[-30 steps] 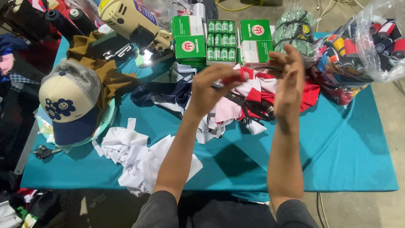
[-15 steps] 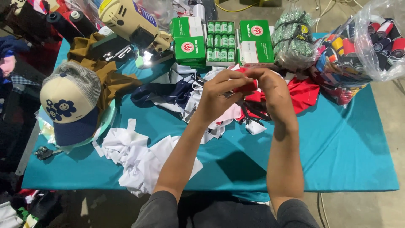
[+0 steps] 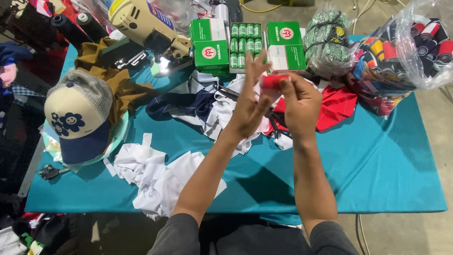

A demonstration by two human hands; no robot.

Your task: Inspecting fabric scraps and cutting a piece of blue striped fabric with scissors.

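Observation:
Both my hands are raised together over the middle of the teal table (image 3: 387,165). My right hand (image 3: 302,106) pinches a small red roll of fabric (image 3: 275,81) at its fingertips. My left hand (image 3: 250,101) touches the same red roll from the left, its fingers stretched upward. Below the hands lies a heap of red, white and navy cloth pieces (image 3: 207,106). A larger red cloth (image 3: 337,106) spreads to the right of my hands.
A cream and navy cap (image 3: 78,118) sits at the left on brown fabric (image 3: 118,80). White scraps (image 3: 155,174) lie near the front edge. A cream cutting machine (image 3: 146,28), green boxes (image 3: 210,45), a green bundle (image 3: 328,40) and a clear bag of spools (image 3: 410,47) line the back.
My hands came together from apart and now hold the red fabric rolled small between them, slightly higher over the cloth heap.

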